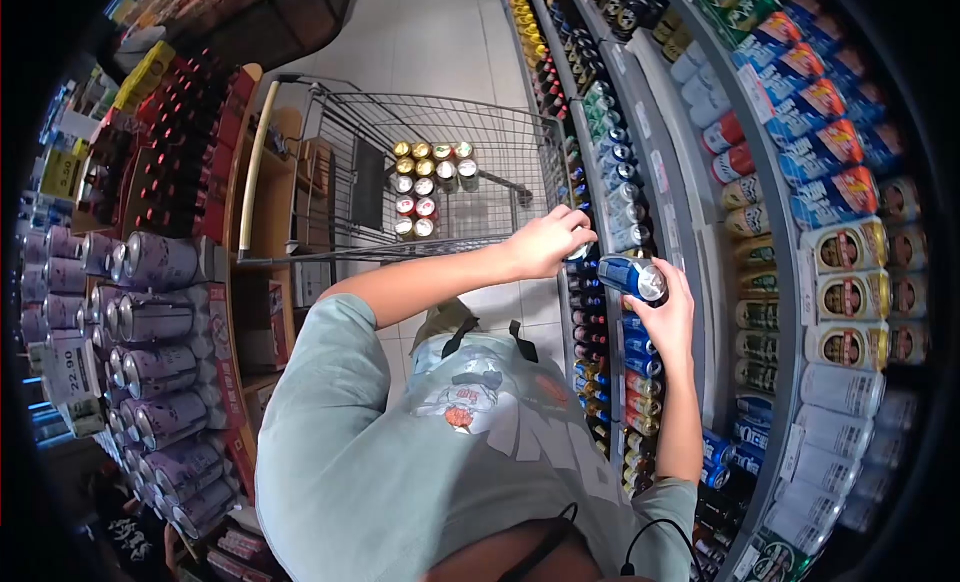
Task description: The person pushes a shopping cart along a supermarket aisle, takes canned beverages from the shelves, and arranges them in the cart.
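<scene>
My right hand [672,307] is closed round a blue can [625,275], which lies tilted with its silver end towards the palm. Close beside it, my left hand [548,244] has its fingers curled over a can [582,251]; only a small shiny part of that can shows under the fingers. Both hands are in front of the drink shelf [648,132], past the right end of the shopping cart [430,107]. Inside the cart stand several cans [424,168] in rows, with gold, white and red-marked tops.
The cart's pale handle [257,172] is on the left. Shelves of bottles and cans line the right side, with blue-and-orange packs [820,132] higher up. Stacked purple cans [165,317] and dark bottles [185,147] stand at left. Tiled floor [430,42] runs ahead.
</scene>
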A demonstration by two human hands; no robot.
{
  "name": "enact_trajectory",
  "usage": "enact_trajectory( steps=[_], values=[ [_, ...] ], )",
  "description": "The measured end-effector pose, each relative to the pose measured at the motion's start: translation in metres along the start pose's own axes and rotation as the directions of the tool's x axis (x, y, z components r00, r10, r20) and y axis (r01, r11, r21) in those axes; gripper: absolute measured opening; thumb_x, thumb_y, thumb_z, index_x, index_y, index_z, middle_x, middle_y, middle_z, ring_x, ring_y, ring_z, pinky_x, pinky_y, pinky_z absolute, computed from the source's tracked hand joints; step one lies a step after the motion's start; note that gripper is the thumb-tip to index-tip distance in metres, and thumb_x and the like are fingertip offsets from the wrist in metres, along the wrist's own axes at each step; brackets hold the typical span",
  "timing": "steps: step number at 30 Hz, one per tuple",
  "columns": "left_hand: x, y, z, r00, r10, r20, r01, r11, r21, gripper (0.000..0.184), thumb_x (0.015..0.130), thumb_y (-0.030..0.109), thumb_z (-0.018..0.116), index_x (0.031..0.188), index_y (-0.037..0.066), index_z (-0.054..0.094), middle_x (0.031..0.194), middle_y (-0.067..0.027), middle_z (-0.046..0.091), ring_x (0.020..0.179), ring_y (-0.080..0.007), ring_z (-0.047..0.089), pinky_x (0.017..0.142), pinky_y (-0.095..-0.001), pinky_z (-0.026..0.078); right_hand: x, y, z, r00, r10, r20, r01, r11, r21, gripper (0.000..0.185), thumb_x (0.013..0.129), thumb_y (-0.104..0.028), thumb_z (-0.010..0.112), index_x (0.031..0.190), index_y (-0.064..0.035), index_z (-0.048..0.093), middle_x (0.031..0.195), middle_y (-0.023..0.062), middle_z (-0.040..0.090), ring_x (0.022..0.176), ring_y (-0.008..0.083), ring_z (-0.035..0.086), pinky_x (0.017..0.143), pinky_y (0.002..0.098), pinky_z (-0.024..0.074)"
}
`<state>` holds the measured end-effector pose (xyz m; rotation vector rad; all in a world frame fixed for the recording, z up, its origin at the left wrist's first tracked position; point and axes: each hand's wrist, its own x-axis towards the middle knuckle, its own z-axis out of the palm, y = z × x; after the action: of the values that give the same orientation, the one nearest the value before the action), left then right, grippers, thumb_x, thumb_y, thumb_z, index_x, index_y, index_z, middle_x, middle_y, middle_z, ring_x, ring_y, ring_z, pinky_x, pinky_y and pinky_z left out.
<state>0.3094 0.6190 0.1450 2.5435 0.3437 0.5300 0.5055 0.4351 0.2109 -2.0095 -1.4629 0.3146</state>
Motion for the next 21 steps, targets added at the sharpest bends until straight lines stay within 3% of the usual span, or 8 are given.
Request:
enact_trajectory(
  steps=[5, 7, 9, 13, 18, 21],
  values=[
    [-0.051, -0.11, -0.016, 0.956, -0.291, -0.032, 0.293, 0.954, 0.06, 0.057, 0.066, -0.005, 0.068, 0.121, 0.008, 0.06, 0.123, -0.0108, 0.056, 0.115, -0.0352, 0.053, 0.087, -0.0429, 0.056, 0.095, -0.013, 0.133, 0.988, -0.096, 0.118, 0.087, 0.993, 0.08, 0.068, 0.064, -0.003, 0.086, 0.126, -0.0062, 0.058, 0.125, 0.0164, 0.059, 0.116, 0.037, 0.058, 0.098, 0.0419, 0.0489],
    [-0.063, -0.149, -0.017, 0.91, -0.414, -0.013, 0.414, 0.91, 0.021, 0.057, 0.066, -0.007, 0.065, 0.121, 0.008, 0.06, 0.123, -0.011, 0.055, 0.115, -0.0357, 0.053, 0.087, -0.0425, 0.057, 0.126, -0.019, 0.19, 0.985, -0.035, 0.167, 0.024, 0.997, 0.067, 0.068, 0.065, -0.003, 0.085, 0.127, -0.0062, 0.056, 0.126, 0.0165, 0.058, 0.116, 0.0377, 0.057, 0.099, 0.042, 0.0479],
    [-0.078, -0.2, 0.002, 0.921, -0.386, -0.059, 0.388, 0.921, 0.036, 0.056, 0.067, -0.007, 0.064, 0.121, 0.008, 0.06, 0.124, -0.0105, 0.055, 0.116, -0.0353, 0.053, 0.086, -0.0418, 0.057, 0.147, -0.014, 0.251, 0.981, 0.015, 0.194, -0.046, 0.987, 0.155, 0.074, 0.064, -0.005, 0.086, 0.131, -0.004, 0.053, 0.126, 0.0184, 0.056, 0.12, 0.0383, 0.054, 0.101, 0.0421, 0.0458],
    [-0.106, -0.283, 0.043, 0.879, -0.477, -0.005, 0.477, 0.879, 0.001, 0.054, 0.069, -0.006, 0.063, 0.122, 0.009, 0.06, 0.128, -0.0112, 0.052, 0.118, -0.0346, 0.051, 0.087, -0.0415, 0.056, 0.18, 0.0, 0.355, 0.954, 0.138, 0.265, -0.169, 0.981, 0.096, 0.077, 0.065, -0.005, 0.085, 0.134, -0.0018, 0.051, 0.126, 0.0191, 0.056, 0.121, 0.0384, 0.052, 0.103, 0.0431, 0.0436],
    [-0.133, -0.356, 0.081, 0.847, -0.53, 0.035, 0.528, 0.847, 0.062, 0.052, 0.071, -0.002, 0.063, 0.122, 0.008, 0.06, 0.125, -0.0145, 0.052, 0.118, -0.0369, 0.048, 0.092, -0.0411, 0.054, 0.196, 0.035, 0.46, 0.935, 0.21, 0.286, -0.238, 0.969, 0.068, 0.067, 0.067, -0.006, 0.083, 0.127, -0.0015, 0.055, 0.123, 0.0177, 0.057, 0.115, 0.0381, 0.055, 0.1, 0.0431, 0.0455],
    [-0.14, -0.383, 0.104, 0.798, -0.596, 0.088, 0.599, 0.801, -0.013, 0.052, 0.071, -0.001, 0.063, 0.122, 0.009, 0.06, 0.124, -0.014, 0.053, 0.119, -0.0367, 0.048, 0.096, -0.0416, 0.051, 0.201, 0.046, 0.506, 0.917, 0.288, 0.276, -0.309, 0.95, 0.036, 0.061, 0.068, -0.005, 0.082, 0.124, -0.0026, 0.056, 0.12, 0.0158, 0.059, 0.111, 0.0375, 0.058, 0.099, 0.0427, 0.0466]
  ],
)
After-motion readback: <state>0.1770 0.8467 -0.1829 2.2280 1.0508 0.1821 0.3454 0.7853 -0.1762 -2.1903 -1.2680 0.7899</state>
